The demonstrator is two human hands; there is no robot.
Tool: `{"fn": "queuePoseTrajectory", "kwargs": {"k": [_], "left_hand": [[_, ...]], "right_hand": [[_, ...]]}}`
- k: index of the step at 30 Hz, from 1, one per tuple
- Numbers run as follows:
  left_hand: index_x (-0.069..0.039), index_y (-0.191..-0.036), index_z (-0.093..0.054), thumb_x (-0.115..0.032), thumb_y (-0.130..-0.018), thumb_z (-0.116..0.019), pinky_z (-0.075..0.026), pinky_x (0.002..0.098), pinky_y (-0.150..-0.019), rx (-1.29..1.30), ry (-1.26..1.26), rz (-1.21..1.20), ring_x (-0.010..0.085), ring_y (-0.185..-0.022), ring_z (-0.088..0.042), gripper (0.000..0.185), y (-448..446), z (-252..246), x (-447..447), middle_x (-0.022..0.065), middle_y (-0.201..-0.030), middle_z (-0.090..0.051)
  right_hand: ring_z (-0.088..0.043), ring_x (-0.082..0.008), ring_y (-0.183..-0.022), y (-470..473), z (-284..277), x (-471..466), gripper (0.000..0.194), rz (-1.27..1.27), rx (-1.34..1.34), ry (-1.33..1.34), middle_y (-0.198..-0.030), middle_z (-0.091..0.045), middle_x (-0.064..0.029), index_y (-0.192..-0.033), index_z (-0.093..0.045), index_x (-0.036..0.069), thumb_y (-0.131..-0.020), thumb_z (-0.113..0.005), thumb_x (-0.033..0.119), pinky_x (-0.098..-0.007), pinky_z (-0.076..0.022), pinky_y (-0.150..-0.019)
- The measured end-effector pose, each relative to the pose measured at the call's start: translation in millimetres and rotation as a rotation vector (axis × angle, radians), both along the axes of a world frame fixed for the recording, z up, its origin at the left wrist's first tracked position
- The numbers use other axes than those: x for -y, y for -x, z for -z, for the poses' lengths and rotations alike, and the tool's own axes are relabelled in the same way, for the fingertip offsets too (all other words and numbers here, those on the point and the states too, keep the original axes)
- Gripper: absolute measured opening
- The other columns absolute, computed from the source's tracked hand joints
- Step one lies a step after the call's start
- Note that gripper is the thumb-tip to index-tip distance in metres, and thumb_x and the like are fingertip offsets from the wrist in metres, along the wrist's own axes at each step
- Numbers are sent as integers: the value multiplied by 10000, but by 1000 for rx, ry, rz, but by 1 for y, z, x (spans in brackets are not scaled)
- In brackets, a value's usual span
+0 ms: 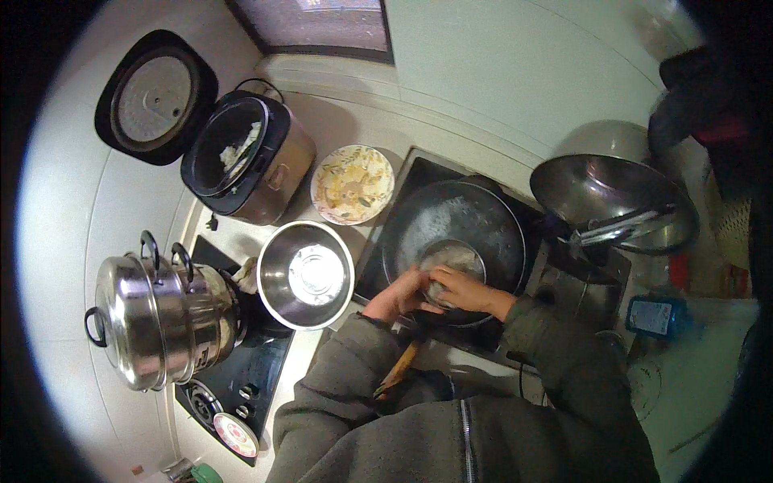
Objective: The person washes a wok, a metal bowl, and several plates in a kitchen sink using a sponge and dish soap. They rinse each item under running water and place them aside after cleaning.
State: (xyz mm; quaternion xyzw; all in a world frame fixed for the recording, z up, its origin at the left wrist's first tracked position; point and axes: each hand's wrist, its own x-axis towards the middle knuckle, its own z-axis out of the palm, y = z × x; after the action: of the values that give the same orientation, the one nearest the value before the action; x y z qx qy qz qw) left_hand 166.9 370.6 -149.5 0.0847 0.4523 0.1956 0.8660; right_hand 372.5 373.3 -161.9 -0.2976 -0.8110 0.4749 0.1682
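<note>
A large dark wok sits on a black cooktop in front of me. Its handle, with a wooden end, points towards my body. Both hands are low inside the wok, close together over the pale round area at its bottom. The fingers of my left hand are bent, near those of my right hand, which curves in from the other side. Something greyish shows between them, too unclear to name. Whether either hand grips it cannot be seen.
Left of the wok stand a floral bowl, a steel basin, an open rice cooker and a tall steamer pot on a gas hob. Rightwards are a steel pan and a blue bottle.
</note>
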Motion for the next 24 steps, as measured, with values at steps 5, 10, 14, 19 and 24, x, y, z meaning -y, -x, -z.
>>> {"fn": "queuePoseTrajectory", "kwargs": {"k": [5, 10, 14, 19, 24], "left_hand": [[-89, -1425, -396, 56, -825, -460, -579, 671, -847, 93, 21, -65, 417, -1129, -629, 620, -6, -14, 5, 174, -1307, -556], [-93, -1461, -354, 46, -827, -473, -601, 653, -768, -176, -131, -190, 437, -1059, -653, 660, -24, -30, 9, 194, -1309, -538], [-105, -1543, -282, 13, -810, -480, -606, 574, -723, -432, -310, -234, 404, -1082, -635, 768, -28, -11, 10, 188, -1331, -522], [-69, -1556, -295, -38, -818, -489, -432, 439, -1008, -837, -712, -128, 404, -1298, -495, 764, -14, 45, -5, 249, -1457, -464], [-6, -1531, -336, -106, -866, -483, -383, 434, -1136, -656, -581, -208, 389, -1374, -473, 689, -7, 45, -11, 255, -1522, -425]], "right_hand": [[-578, -277, -1140, 12, -15, -13, 363, 160, 412, -583, -1206, -583, -66, -1212, -621, 138, -853, -670, 150, -461, -448, -922], [-584, -310, -1134, 21, -9, -12, 383, 351, 768, -523, -1203, -594, -105, -1204, -645, 140, -858, -678, 301, -469, -458, -927], [-591, -379, -1143, 20, 13, -6, 543, 360, 780, -97, -1236, -597, -193, -1239, -630, 83, -818, -727, 412, -490, -478, -945], [-590, -429, -1118, 14, 38, -11, 622, 192, 316, 377, -1262, -590, -225, -1243, -617, 56, -764, -781, 418, -483, -483, -953], [-567, -404, -1098, -2, 25, 7, 517, 124, 176, 0, -1172, -565, -151, -1162, -650, 89, -703, -820, 254, -482, -492, -920]]}}
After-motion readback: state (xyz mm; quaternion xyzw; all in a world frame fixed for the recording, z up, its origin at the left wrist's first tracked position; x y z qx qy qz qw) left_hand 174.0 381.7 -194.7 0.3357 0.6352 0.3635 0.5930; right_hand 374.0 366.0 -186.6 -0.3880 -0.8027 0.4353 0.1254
